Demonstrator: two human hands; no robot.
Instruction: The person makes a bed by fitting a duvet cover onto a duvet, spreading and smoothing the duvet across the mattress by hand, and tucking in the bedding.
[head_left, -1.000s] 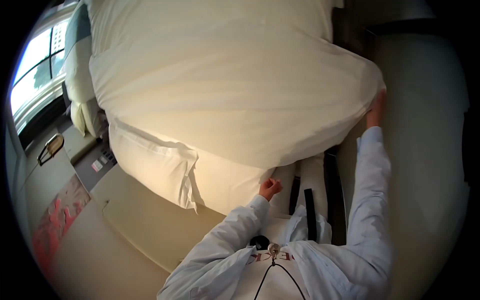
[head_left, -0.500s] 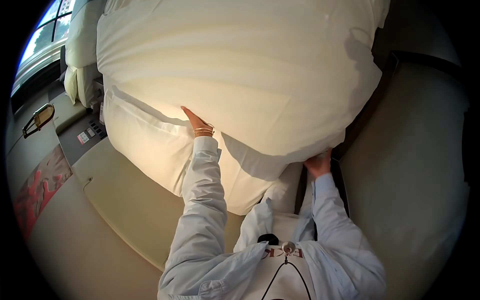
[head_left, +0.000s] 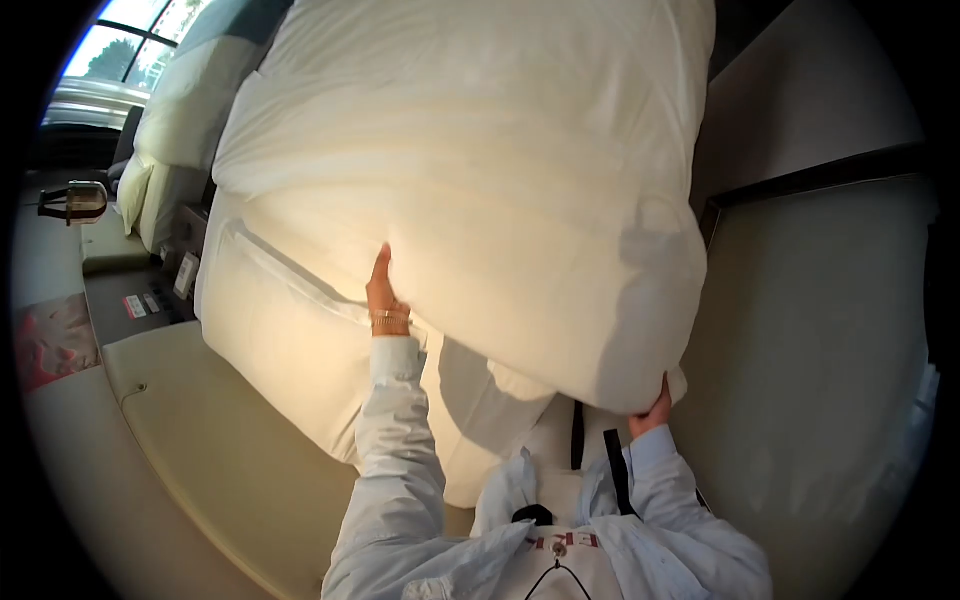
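A large white duvet (head_left: 470, 230) spreads over the bed in front of me, its near edge lifted and bulging. My left hand (head_left: 386, 292), with bracelets at the wrist, is closed on that edge; the thumb lies on top and the fingers are hidden beneath the cloth. At the near right corner, my right hand (head_left: 653, 408) grips the duvet from below, with the thumb up along its side. A white pillow (head_left: 280, 325) lies to the left of the duvet, partly covered by it. White bedding hangs under the lifted edge.
A beige padded headboard (head_left: 230, 440) runs along the left. Beyond it stand a dark bedside unit (head_left: 130, 300), a wall lamp (head_left: 88, 203) and another bed (head_left: 185, 110) near the window. On the right is a dark-framed panel (head_left: 820, 320).
My right hand and the duvet's right corner have come nearer to me. My left hand has shifted slightly down, still on the edge. The view has turned, showing more of the far bed.
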